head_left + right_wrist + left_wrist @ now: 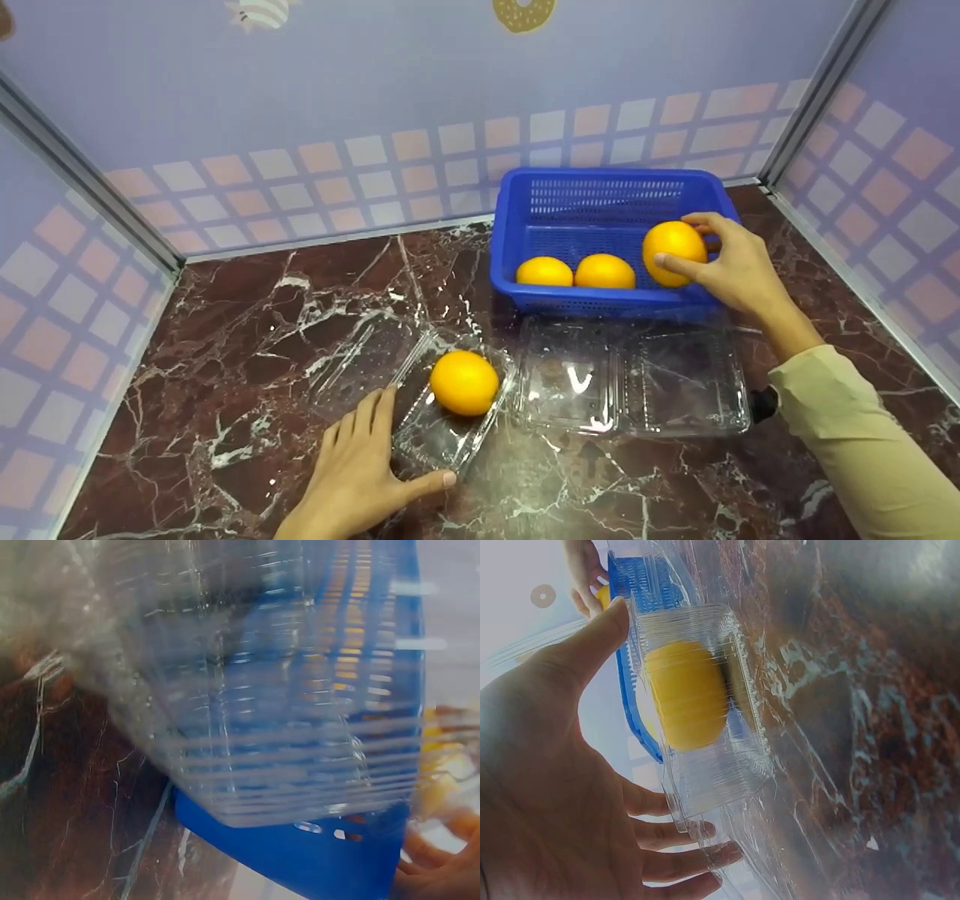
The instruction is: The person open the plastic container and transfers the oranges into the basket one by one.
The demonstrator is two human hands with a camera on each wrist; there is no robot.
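Note:
In the head view my right hand (739,266) pinches an orange (671,247) between thumb and fingers, over the right side of the blue plastic basket (611,175). Two more oranges (604,271) lie along the basket's near wall. At lower left, my left hand (352,469) spreads its fingers and thumb beside a clear plastic clamshell box (430,442), fingertips right at its edge. One orange (463,382) sits in that box; the left wrist view shows the same orange (688,696) through the ribbed plastic. The right wrist view is blurred, with another clear box in front of the basket.
A second clear clamshell box (686,382) lies spread open in front of the basket, its right edge near my right sleeve (847,412). Beneath everything is a dark red marbled tabletop (225,375). Patterned panels (337,90) enclose the back and both sides.

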